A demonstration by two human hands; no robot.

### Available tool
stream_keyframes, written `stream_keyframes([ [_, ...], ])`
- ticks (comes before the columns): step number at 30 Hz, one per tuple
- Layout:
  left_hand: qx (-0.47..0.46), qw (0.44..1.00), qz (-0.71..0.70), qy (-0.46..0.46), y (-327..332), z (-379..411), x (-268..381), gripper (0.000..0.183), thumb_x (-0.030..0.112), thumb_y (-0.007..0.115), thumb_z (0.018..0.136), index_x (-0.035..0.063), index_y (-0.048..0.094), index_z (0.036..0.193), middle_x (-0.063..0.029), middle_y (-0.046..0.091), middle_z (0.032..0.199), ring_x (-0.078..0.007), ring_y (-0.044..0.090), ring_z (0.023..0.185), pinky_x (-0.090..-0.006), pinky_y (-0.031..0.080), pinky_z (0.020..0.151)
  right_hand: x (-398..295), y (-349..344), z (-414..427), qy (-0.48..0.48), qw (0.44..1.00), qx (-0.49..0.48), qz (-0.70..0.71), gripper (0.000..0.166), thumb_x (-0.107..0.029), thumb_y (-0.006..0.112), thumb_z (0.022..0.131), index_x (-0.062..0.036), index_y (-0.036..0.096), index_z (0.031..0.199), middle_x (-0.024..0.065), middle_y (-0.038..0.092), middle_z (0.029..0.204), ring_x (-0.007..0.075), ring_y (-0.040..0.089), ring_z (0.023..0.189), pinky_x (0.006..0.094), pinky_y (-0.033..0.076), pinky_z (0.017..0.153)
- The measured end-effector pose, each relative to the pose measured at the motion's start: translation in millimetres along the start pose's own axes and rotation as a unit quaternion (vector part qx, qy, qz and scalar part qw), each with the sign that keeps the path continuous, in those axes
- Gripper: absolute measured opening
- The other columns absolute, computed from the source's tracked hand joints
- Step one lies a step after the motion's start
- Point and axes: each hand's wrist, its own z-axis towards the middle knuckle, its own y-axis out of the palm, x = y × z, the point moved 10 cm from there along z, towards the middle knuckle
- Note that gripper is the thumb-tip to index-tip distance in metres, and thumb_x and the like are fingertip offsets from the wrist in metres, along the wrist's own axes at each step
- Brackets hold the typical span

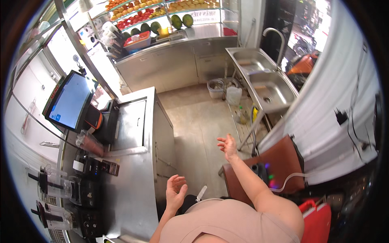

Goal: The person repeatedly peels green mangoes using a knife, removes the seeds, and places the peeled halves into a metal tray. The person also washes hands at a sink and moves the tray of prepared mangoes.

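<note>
My left hand (176, 191) hangs in the air just right of the stainless steel counter (130, 182), its fingers loosely bent and holding nothing. Farther forward, my right hand (228, 148) is raised over the floor with the fingers spread and nothing in the grasp. My right forearm passes above a brown chair (281, 164), which bears a small dark device (259, 171) with coloured lights. On the counter to my left lies a smartphone (110, 168), beside a black receipt printer (86, 165). A stack of clear plastic cups (89, 143) leans behind them.
Two blenders (82, 191) (86, 223) line the counter's left side, near a touchscreen till (71, 100). Ahead, a steel counter (164, 71) carries watermelons (176, 22) and a basket (138, 42). A double sink (267, 83) stands right, with buckets (215, 88) and a jug (234, 95) beside it.
</note>
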Motion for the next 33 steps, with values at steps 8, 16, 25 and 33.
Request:
stream_keyframes([
  [8, -0.134, 0.985, 0.084, -0.065, 34.5, 244.1, -63.9, 0.047, 0.006, 0.060, 0.081, 0.0025, 0.036, 0.121, -0.0112, 0.052, 0.108, -0.0178, 0.054, 0.097, -0.0292, 0.047, 0.078, -115.1, 6.2, 221.8, -0.107, 0.987, 0.044, 0.115, 0.032, -0.042, 0.038, 0.091, -0.0144, 0.041, 0.106, 0.0065, 0.063, 0.087, 0.0103, 0.057, 0.060, 0.0197, 0.039, 0.045],
  [16, -0.270, 0.951, 0.146, -0.018, 123.2, 514.5, -28.6, 0.047, 0.008, 0.061, 0.080, 0.0029, 0.037, 0.121, -0.0120, 0.052, 0.113, -0.0205, 0.054, 0.100, -0.0301, 0.049, 0.075, -267.2, -88.2, 306.9, -0.249, 0.917, 0.265, 0.165, 0.033, -0.040, 0.040, 0.091, -0.0124, 0.039, 0.108, 0.0072, 0.062, 0.087, 0.0113, 0.056, 0.060, 0.0208, 0.038, 0.047],
  [25, -0.417, 0.880, 0.218, 0.066, 298.3, 691.5, -20.8, 0.049, 0.010, 0.063, 0.079, 0.0019, 0.040, 0.120, -0.0136, 0.056, 0.111, -0.0227, 0.056, 0.100, -0.0310, 0.049, 0.076, -403.7, -239.6, 419.4, -0.324, 0.850, 0.397, 0.123, 0.042, -0.044, 0.038, 0.091, -0.0066, 0.039, 0.111, 0.0098, 0.059, 0.097, 0.0117, 0.057, 0.061, 0.0227, 0.040, 0.047],
  [33, -0.415, 0.887, 0.199, 0.037, 417.0, 841.9, -13.3, 0.049, 0.010, 0.064, 0.078, 0.0014, 0.040, 0.120, -0.0151, 0.056, 0.110, -0.0230, 0.057, 0.099, -0.0313, 0.049, 0.076, -485.2, -334.5, 549.1, -0.299, 0.808, 0.500, 0.091, 0.049, -0.045, 0.043, 0.090, -0.0025, 0.040, 0.113, 0.0075, 0.056, 0.094, 0.0099, 0.053, 0.055, 0.0190, 0.035, 0.041],
])
